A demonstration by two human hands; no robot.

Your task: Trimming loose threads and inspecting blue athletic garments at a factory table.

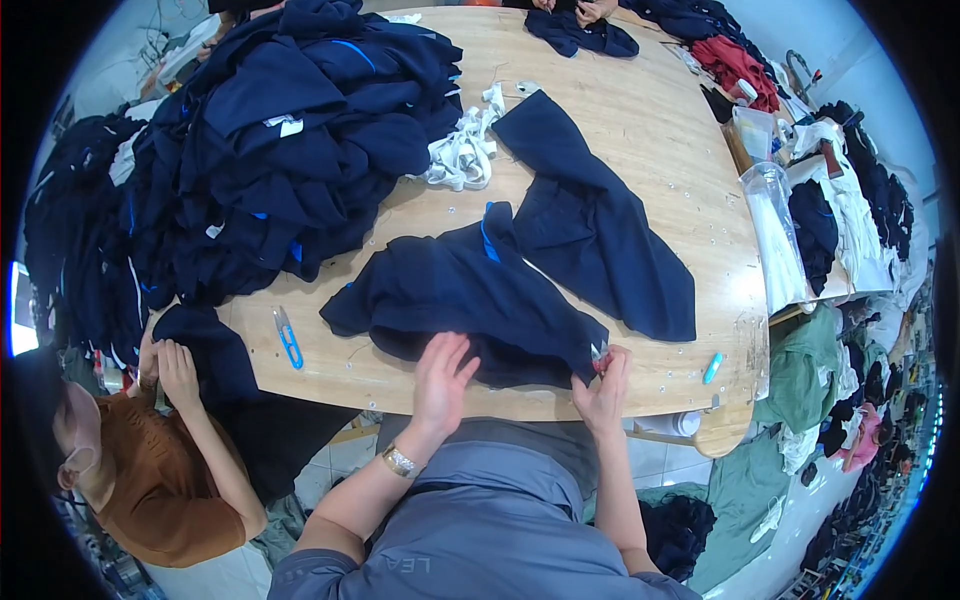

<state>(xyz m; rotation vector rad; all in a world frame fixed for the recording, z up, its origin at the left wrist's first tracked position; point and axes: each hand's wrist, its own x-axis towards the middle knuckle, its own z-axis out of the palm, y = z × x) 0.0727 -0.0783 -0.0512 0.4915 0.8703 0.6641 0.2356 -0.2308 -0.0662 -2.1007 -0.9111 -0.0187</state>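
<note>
A navy garment [440, 290] lies bunched near the table's front edge, with a bright blue strip on its upper side. Over its near edge, my left hand [442, 380] is open, fingers spread and slightly blurred. My right hand [604, 388] is closed at the garment's right corner, thumb against the cloth. Between those fingers shows a small red and silvery thing, too small to name. Just beyond lies a second navy piece [600, 230], long and folded at an angle. Blue-handled thread snips [288, 338] rest on the table to the left.
A high heap of navy garments [290, 150] covers the table's far left, beside white strips [465, 150]. A small turquoise object [713, 368] lies at right, near a clear plastic bag [775, 230]. At left a co-worker [170, 470] handles dark cloth; another's hands work at the far edge.
</note>
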